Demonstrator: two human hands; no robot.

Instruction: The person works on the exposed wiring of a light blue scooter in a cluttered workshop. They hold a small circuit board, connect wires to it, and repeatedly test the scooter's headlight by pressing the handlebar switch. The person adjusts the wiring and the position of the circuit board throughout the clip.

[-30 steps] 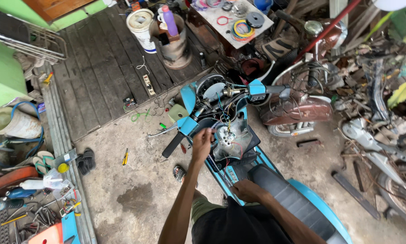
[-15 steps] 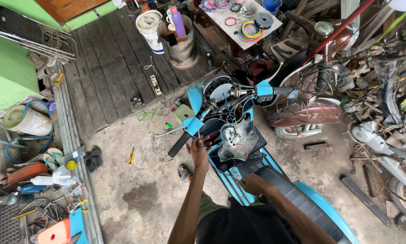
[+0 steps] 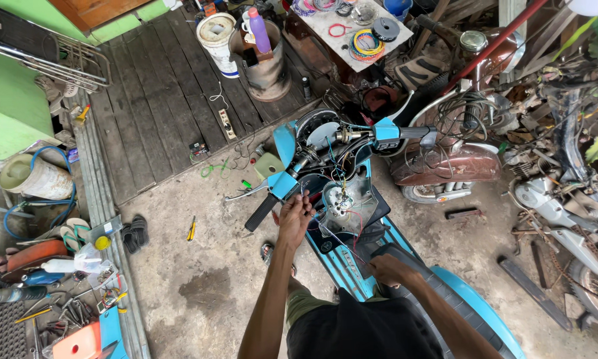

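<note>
Concrete floor (image 3: 199, 292) strewn with tools and scrap surrounds a blue scooter (image 3: 352, 266) stripped of its headlight cover. Leaning over it, a person pinches thin loose wires (image 3: 319, 203) beside the left handlebar grip (image 3: 260, 213) with the left hand (image 3: 294, 214), fingers closed on them. The right hand (image 3: 386, 269) rests lower on the scooter body near the black seat (image 3: 438, 292), fingers curled; whether it grips anything cannot be told. Such wires look light, limp and easily broken, best held by their insulation near the ends.

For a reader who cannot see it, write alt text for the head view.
A person's left hand touches wires by a blue scooter's opened handlebar; the right hand rests near its black seat, amid workshop clutter.
</note>
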